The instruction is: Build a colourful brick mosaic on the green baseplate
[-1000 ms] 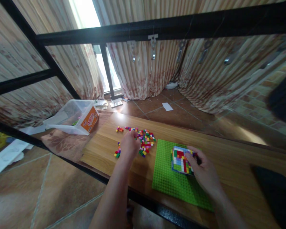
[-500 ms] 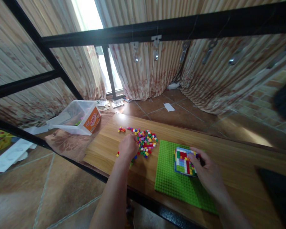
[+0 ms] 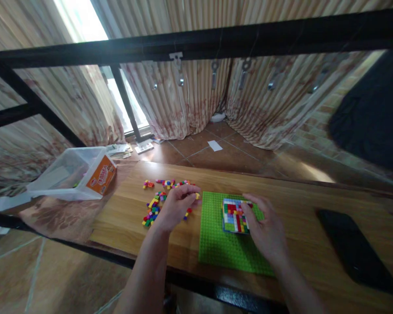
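Observation:
My left hand [image 3: 177, 207] is closed, pinching a small yellow building brick [image 3: 197, 196] just left of the green baseplate [image 3: 212, 244]. Behind and beneath that hand lies a spread of loose coloured bricks [image 3: 153, 213], partly covered by it. My right hand [image 3: 265, 222] grips the right side of a multicoloured brick block [image 3: 233, 213], thumb on top and fingers behind it. The block is over the baseplate; whether it touches the studs I cannot tell. White, red, blue, yellow and green bricks make up its top.
A clear plastic box [image 3: 65, 170] with an orange label stands on a brown cloth at the left. On the wooden tabletop [image 3: 301, 235], a black phone-like slab [image 3: 353, 248] lies right. A black metal bar [image 3: 196, 43] with hanging hooks crosses above the far side.
My left hand has risen from the loose bricks and moved towards the baseplate with a yellow brick. My right hand keeps its grip on the block. The view has swung right.

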Demonstrator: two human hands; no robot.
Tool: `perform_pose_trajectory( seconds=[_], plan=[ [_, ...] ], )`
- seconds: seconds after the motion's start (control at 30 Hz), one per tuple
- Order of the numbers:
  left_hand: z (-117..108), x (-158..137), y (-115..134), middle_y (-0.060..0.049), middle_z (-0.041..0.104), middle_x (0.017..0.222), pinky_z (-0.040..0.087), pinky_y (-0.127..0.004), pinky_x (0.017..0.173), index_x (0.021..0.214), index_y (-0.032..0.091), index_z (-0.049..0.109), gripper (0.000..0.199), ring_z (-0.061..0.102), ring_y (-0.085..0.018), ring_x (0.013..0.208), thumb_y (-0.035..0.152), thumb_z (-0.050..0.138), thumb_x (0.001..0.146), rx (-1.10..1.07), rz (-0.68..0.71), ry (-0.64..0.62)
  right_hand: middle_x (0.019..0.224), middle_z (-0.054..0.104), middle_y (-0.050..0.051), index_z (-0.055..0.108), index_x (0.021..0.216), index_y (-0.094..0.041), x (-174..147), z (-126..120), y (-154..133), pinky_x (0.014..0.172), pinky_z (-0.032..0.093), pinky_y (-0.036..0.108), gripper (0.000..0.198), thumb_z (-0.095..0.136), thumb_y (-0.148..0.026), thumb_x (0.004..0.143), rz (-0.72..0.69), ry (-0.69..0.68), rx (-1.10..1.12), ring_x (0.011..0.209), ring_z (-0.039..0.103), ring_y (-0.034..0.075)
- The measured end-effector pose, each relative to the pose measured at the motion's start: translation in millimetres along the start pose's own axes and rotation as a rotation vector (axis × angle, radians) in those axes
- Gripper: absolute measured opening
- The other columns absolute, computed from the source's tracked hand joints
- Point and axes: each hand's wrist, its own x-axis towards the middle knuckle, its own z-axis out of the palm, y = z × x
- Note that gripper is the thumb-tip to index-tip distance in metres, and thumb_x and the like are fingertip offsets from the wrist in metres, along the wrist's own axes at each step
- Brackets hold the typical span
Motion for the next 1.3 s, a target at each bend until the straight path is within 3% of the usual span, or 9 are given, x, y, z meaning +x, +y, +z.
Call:
perform_pose_trajectory(
  seconds=[0.13, 0.27, 0.47, 0.57, 0.77, 1.1, 1.3],
  plan=[
    [29.6, -6.1, -9.5, -0.002, 0.07, 0.072, 0.053, -0.024, 0.066, 0.086, 0.014, 0.072, 0.029, 0.067, -0.012, 0.063, 0.028, 0.083, 0.064, -0.196, -0.1, -0.089, 0.12, 0.064, 0.006, 0.069, 0.109, -0.028, -4.6, -3.2, -16.7, 0.099, 0.047, 0.044, 0.027, 0.061, -0.043, 0.088, -0.111, -0.078, 0.047, 0.113, 0.059, 0.023],
    [53.1, -11.0, -18.8, -0.003, 0.072, 0.077, 0.053, -0.023, 0.068, 0.088, 0.012, 0.074, 0.032, 0.065, -0.01, 0.064, 0.027, 0.086, 0.062, -0.363, -0.189, -0.201, 0.117, 0.066, 0.004, 0.069, 0.108, -0.03, -6.8, -4.2, -23.9, 0.098, 0.047, 0.042, 0.025, 0.065, -0.041, 0.086, -0.134, -0.153, 0.083, 0.112, 0.059, 0.023],
    [66.9, -12.8, -22.9, -0.004, 0.072, 0.077, 0.053, -0.023, 0.067, 0.094, 0.011, 0.074, 0.039, 0.064, -0.01, 0.064, 0.028, 0.087, 0.061, -0.379, -0.246, -0.249, 0.106, 0.068, 0.003, 0.072, 0.098, -0.028, -5.2, -11.1, -19.7, 0.09, 0.05, 0.038, 0.017, 0.062, -0.039, 0.089, -0.129, -0.174, 0.118, 0.102, 0.062, 0.02],
    [66.1, -10.8, -23.4, -0.006, 0.073, 0.077, 0.049, -0.022, 0.062, 0.093, 0.012, 0.073, 0.037, 0.065, -0.011, 0.064, 0.03, 0.085, 0.063, -0.314, -0.213, -0.203, 0.105, 0.068, 0.003, 0.071, 0.099, -0.028, 0.2, -20.6, -13.4, 0.091, 0.049, 0.038, 0.018, 0.06, -0.04, 0.09, -0.118, -0.156, 0.104, 0.103, 0.062, 0.021],
    [62.5, -3.9, -25.5, -0.002, 0.07, 0.067, 0.039, -0.019, 0.054, 0.08, 0.013, 0.072, 0.021, 0.056, -0.007, 0.054, 0.025, 0.078, 0.064, -0.141, -0.123, 0.07, 0.11, 0.066, 0.005, 0.072, 0.096, -0.028, 12.1, -43.7, 11.5, 0.096, 0.048, 0.04, 0.019, 0.061, -0.041, 0.089, -0.082, -0.138, 0.03, 0.105, 0.062, 0.021],
    [67.3, -2.3, -28.8, 0.001, 0.062, 0.057, 0.037, -0.02, 0.051, 0.074, 0.014, 0.072, 0.015, 0.052, -0.009, 0.052, 0.024, 0.074, 0.063, -0.028, -0.096, 0.083, 0.108, 0.067, 0.005, 0.072, 0.095, -0.028, 9.9, -38.9, 34.7, 0.098, 0.047, 0.043, 0.018, 0.06, -0.04, 0.089, -0.074, -0.246, -0.058, 0.107, 0.061, 0.023],
    [66.4, -1.0, -29.2, 0.002, 0.061, 0.056, 0.036, -0.02, 0.05, 0.073, 0.015, 0.072, 0.015, 0.051, -0.009, 0.051, 0.025, 0.075, 0.063, -0.021, -0.096, 0.074, 0.106, 0.068, 0.006, 0.072, 0.095, -0.027, 10.9, -34.7, 34.6, 0.097, 0.047, 0.044, 0.019, 0.059, -0.039, 0.089, -0.065, -0.22, -0.065, 0.104, 0.062, 0.023]
  ],
)
